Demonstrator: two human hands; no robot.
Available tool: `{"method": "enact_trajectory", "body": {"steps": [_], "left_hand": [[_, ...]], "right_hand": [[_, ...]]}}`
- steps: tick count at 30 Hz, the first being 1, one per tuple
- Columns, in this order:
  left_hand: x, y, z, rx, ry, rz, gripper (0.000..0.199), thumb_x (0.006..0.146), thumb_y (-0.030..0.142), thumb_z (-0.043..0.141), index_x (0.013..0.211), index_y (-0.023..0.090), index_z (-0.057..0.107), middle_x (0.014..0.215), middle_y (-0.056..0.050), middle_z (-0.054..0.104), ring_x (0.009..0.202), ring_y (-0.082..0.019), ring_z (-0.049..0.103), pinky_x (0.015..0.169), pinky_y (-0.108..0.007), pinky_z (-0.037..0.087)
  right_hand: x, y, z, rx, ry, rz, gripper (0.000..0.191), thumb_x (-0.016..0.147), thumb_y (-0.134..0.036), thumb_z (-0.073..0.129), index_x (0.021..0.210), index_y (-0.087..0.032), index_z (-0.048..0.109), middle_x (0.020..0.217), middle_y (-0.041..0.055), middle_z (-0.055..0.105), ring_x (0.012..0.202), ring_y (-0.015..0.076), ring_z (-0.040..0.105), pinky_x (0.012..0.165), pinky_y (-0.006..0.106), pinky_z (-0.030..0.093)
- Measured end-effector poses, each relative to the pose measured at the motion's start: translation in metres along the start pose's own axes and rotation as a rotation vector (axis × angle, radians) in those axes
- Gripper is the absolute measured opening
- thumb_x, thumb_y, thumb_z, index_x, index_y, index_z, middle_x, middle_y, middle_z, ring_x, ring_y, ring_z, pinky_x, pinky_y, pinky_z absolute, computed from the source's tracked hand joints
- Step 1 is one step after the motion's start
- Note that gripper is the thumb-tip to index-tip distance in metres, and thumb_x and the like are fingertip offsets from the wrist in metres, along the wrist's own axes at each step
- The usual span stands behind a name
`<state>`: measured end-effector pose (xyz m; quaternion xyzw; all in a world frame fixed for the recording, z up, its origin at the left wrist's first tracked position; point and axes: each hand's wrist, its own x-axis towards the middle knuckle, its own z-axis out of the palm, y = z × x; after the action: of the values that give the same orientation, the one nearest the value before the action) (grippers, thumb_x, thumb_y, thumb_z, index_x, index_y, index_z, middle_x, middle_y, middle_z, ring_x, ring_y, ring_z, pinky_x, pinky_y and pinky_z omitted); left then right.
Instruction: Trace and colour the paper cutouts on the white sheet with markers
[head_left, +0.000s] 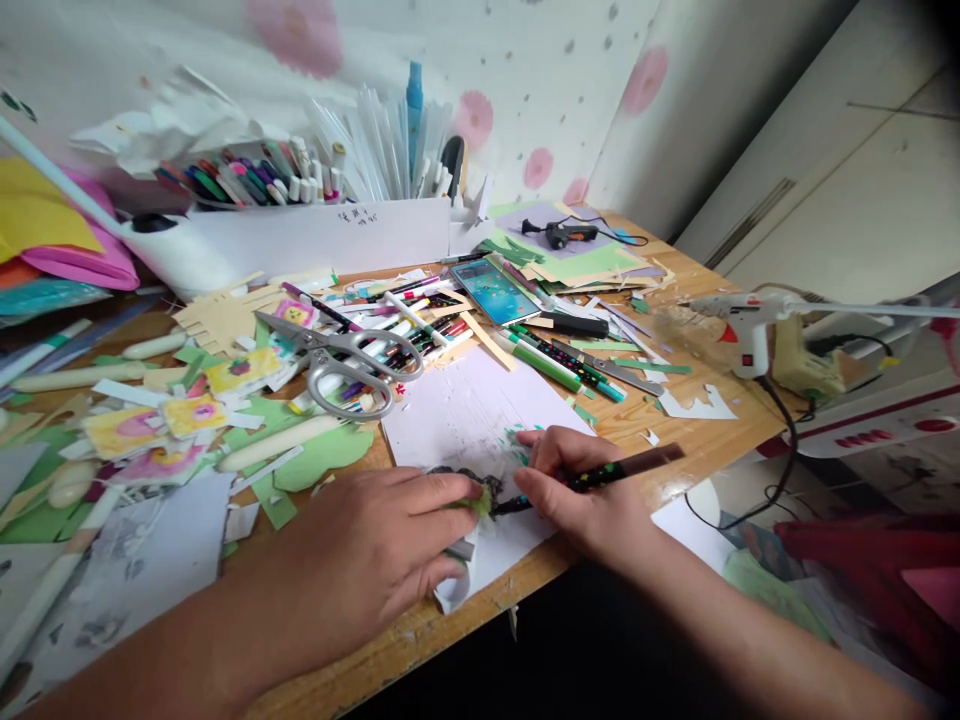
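A white paper sheet [457, 410] marked with green and dark smudges lies at the desk's front edge. Its near corner curls up. My left hand [367, 550] rests over it, fingers pinning down a small black-and-green piece [484, 492] that is mostly hidden under the fingertips. In my right hand [566, 485] is a black marker [600, 474] patterned with coloured dots. The marker's tip points left and meets the dark edge of the small piece. Grey scissors [349, 360] lie partly spread just beyond the sheet, handles toward it.
Beyond the sheet lie a phone [495, 290], green markers [547, 362] and a box cutter [615, 372]. Green paper scraps [322, 445] and painted cutouts [191, 412] crowd the left. A white glue gun [750, 330] sits at right, its cord hanging. Behind stands a pen box [322, 235].
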<state>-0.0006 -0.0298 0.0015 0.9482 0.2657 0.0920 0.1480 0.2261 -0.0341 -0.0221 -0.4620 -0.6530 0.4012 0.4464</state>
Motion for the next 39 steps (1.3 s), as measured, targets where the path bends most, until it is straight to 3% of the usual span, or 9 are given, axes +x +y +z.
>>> {"method": "enact_trajectory", "body": {"steps": [8, 13, 17, 23, 29, 39], "left_hand": [[0.000, 0.002, -0.002, 0.136, 0.027, 0.007, 0.028, 0.079, 0.022, 0.065, 0.105, 0.030, 0.062, 0.119, 0.003, 0.065, 0.093, -0.020, 0.066, 0.079, -0.030, 0.052], [0.006, 0.001, -0.011, 0.225, 0.111, 0.121, 0.031, 0.072, 0.020, 0.066, 0.102, 0.027, 0.063, 0.110, 0.004, 0.070, 0.084, -0.017, 0.069, 0.067, -0.025, 0.054], [0.010, 0.004, -0.014, 0.248, 0.126, 0.116, 0.027, 0.069, 0.020, 0.067, 0.095, 0.027, 0.063, 0.107, 0.004, 0.071, 0.079, -0.017, 0.069, 0.063, -0.025, 0.055], [0.008, 0.004, -0.009, 0.209, 0.070, 0.084, 0.025, 0.071, 0.019, 0.067, 0.094, 0.026, 0.063, 0.110, 0.003, 0.070, 0.082, -0.018, 0.068, 0.067, -0.026, 0.054], [-0.001, 0.001, -0.001, 0.060, -0.011, -0.014, 0.025, 0.087, 0.020, 0.057, 0.110, 0.028, 0.059, 0.124, 0.000, 0.062, 0.101, -0.021, 0.063, 0.084, -0.033, 0.050], [0.000, 0.000, 0.000, 0.005, -0.011, -0.016, 0.024, 0.089, 0.021, 0.054, 0.111, 0.027, 0.059, 0.125, -0.001, 0.061, 0.102, -0.021, 0.062, 0.083, -0.033, 0.048]], "right_hand": [[0.001, 0.001, 0.005, -0.013, 0.036, 0.032, 0.027, 0.070, -0.019, 0.056, 0.051, -0.021, 0.037, 0.049, -0.0076, 0.035, 0.048, 0.0093, 0.037, 0.077, 0.036, 0.050], [0.003, 0.003, 0.008, 0.018, 0.075, 0.017, 0.026, 0.068, -0.019, 0.056, 0.052, -0.021, 0.036, 0.048, -0.0071, 0.035, 0.049, 0.0099, 0.037, 0.071, 0.033, 0.052], [0.004, 0.003, 0.009, 0.005, 0.080, 0.006, 0.025, 0.067, -0.019, 0.055, 0.051, -0.021, 0.035, 0.048, -0.0067, 0.035, 0.048, 0.0101, 0.037, 0.064, 0.030, 0.051], [0.004, 0.004, 0.007, -0.003, 0.056, 0.028, 0.026, 0.068, -0.022, 0.055, 0.051, -0.021, 0.035, 0.048, -0.0066, 0.035, 0.047, 0.0102, 0.037, 0.063, 0.030, 0.049], [0.002, 0.002, 0.002, 0.022, 0.022, 0.045, 0.027, 0.071, -0.021, 0.058, 0.052, -0.021, 0.038, 0.050, -0.0066, 0.037, 0.049, 0.0100, 0.038, 0.064, 0.030, 0.048], [0.001, 0.000, 0.000, 0.004, 0.022, 0.034, 0.026, 0.072, -0.021, 0.057, 0.053, -0.021, 0.039, 0.050, -0.0070, 0.038, 0.049, 0.0098, 0.038, 0.070, 0.033, 0.050]]}}
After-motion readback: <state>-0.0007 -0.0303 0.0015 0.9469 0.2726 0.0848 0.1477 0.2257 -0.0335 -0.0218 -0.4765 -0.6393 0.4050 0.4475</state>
